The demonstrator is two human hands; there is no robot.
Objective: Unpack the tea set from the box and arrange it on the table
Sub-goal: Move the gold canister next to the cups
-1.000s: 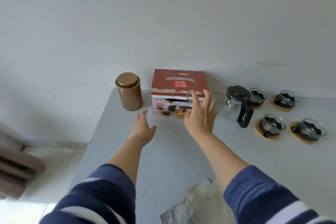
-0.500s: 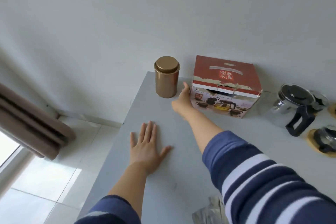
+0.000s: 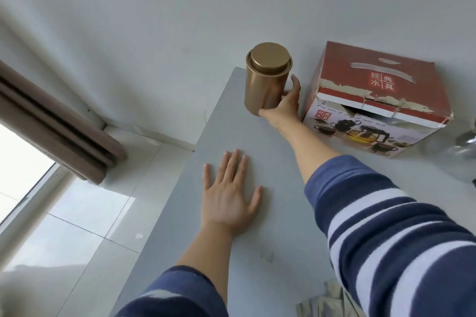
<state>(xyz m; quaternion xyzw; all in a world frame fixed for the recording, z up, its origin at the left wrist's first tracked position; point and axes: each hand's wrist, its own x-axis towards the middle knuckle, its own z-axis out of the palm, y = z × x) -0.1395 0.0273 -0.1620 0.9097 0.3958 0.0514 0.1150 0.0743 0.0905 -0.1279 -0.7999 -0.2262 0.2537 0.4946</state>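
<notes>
Nearest, left hand (image 3: 230,198): lies flat and released on the grey table (image 3: 278,252), probably bracing the long reach.
Right hand (image 3: 284,108): crosses over, fingers wrapped around the gold tea canister (image 3: 266,78) near the table's far corner, likely to reposition it.
Tea set box (image 3: 381,100): red, torn, lid down, just right of the canister against the wall.
Obstacles: box crowds the grasping hand; crumpled packing paper (image 3: 324,304) sits at the near edge.

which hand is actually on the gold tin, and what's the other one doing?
The right hand, arm stretched out, wraps the lower right side of the gold tin beside the red box. The left hand lies flat, fingers spread, on the table, holding nothing.
</notes>
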